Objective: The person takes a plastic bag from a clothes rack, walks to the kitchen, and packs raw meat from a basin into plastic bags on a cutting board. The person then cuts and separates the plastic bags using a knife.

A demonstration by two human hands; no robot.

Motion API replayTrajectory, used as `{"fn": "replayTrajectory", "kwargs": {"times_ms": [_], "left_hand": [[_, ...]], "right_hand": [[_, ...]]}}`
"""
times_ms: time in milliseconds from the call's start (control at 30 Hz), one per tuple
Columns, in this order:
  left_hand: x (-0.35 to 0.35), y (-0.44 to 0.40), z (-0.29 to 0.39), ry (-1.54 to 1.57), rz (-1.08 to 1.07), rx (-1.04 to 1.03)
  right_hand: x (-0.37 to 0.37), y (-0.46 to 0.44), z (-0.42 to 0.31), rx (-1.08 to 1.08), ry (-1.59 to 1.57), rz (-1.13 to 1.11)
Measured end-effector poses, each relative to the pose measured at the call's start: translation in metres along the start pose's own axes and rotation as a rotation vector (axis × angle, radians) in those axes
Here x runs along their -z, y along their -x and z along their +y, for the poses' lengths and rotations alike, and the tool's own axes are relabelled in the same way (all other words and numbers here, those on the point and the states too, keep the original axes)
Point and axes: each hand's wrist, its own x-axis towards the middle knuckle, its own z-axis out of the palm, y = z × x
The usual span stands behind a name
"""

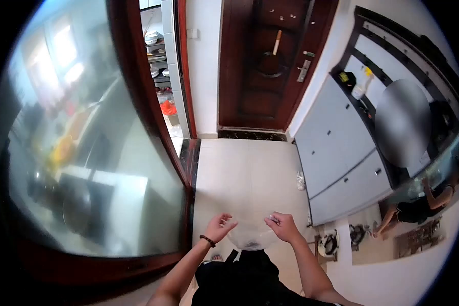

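A see-through plastic bag (251, 238) hangs between my two hands, low in front of my dark clothes. Its outline is faint, and a small dark patch shows near its bottom; I cannot tell whether that is something inside. My left hand (220, 227), with a beaded bracelet at the wrist, has its fingers curled at the bag's left edge. On the other side, the thumb and fingers of my right hand (282, 226) are pinched together on the bag's right edge.
A dark red door (257, 97) stands ahead, past the pale tiled floor (245, 168). Grey cabinets (336, 137) line the right, with a spray bottle (360, 91) on top and a mirror beside them. A frosted glass panel (97, 153) and kitchen doorway lie left.
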Motion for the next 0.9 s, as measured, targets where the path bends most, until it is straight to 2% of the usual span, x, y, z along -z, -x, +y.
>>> {"fn": "replayTrajectory", "kwargs": {"times_ms": [133, 167, 200, 367, 467, 533, 633, 700, 767, 800, 833, 900], "left_hand": [[0.022, -0.138, 0.029, -0.207, -0.046, 0.071], [0.025, -0.161, 0.028, -0.269, -0.052, 0.104], [0.026, -0.194, -0.002, -0.243, -0.023, 0.078], [0.062, -0.291, 0.024, -0.316, 0.058, 0.313], [0.08, -0.346, 0.028, -0.303, 0.212, 0.258], [0.1, -0.384, 0.027, -0.399, 0.412, 0.022], [0.14, -0.455, 0.025, -0.319, 0.469, 0.025], [0.167, -0.506, 0.019, -0.286, 0.584, -0.06], [0.197, -0.556, 0.007, -0.209, 0.603, 0.032], [0.208, -0.584, -0.013, -0.105, 0.658, -0.038], [0.225, -0.604, 0.02, -0.084, 0.672, 0.08], [0.251, -0.653, -0.011, 0.074, 0.761, -0.01]], "right_hand": [[0.011, -0.142, 0.037, 0.068, -0.037, -0.01], [0.013, -0.172, 0.045, 0.09, -0.045, -0.044], [0.018, -0.208, 0.048, 0.107, -0.046, -0.072], [0.022, -0.4, 0.026, 0.333, -0.06, -0.265], [0.016, -0.498, 0.004, 0.445, -0.047, -0.422], [0.005, -0.56, -0.018, 0.555, -0.094, -0.495], [-0.023, -0.657, -0.049, 0.658, -0.183, -0.621], [-0.048, -0.718, -0.065, 0.638, -0.22, -0.69], [-0.081, -0.781, -0.069, 0.696, -0.277, -0.751], [-0.09, -0.798, -0.066, 0.692, -0.258, -0.774], [-0.1, -0.828, -0.073, 0.636, -0.307, -0.81], [-0.118, -0.878, -0.095, 0.587, -0.374, -0.882]]}}
